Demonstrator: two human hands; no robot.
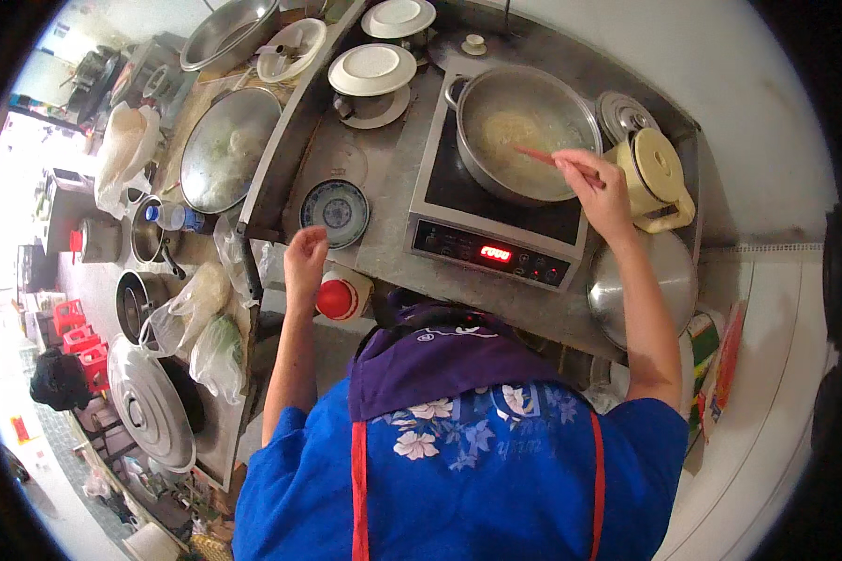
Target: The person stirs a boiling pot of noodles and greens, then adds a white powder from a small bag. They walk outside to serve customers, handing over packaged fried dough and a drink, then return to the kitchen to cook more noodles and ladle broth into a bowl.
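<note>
My right hand (pixel 593 186) grips reddish chopsticks (pixel 535 155), their tips down inside a steel pot (pixel 476 165). Cloudy, pale yellowish contents (pixel 509 133) lie in the pot; steam blurs what they are. The pot stands on an induction cooker (pixel 438 200) whose red display is lit. My left hand (pixel 306 261) hangs with curled fingers by the counter's left front, and no object shows in it. Just beyond it lies a blue-patterned plate (pixel 335 210). Below and to its right is a container with a red lid (pixel 335 299).
Upturned white plates (pixel 372 69) cover dishes at the back left. A yellow kettle (pixel 656 172) and a large steel lid (pixel 638 287) crowd the right side. Along the left, a raised metal edge (pixel 302 112) separates another surface holding a covered pan (pixel 228 151), a plastic bottle (pixel 172 217) and bags (pixel 200 301).
</note>
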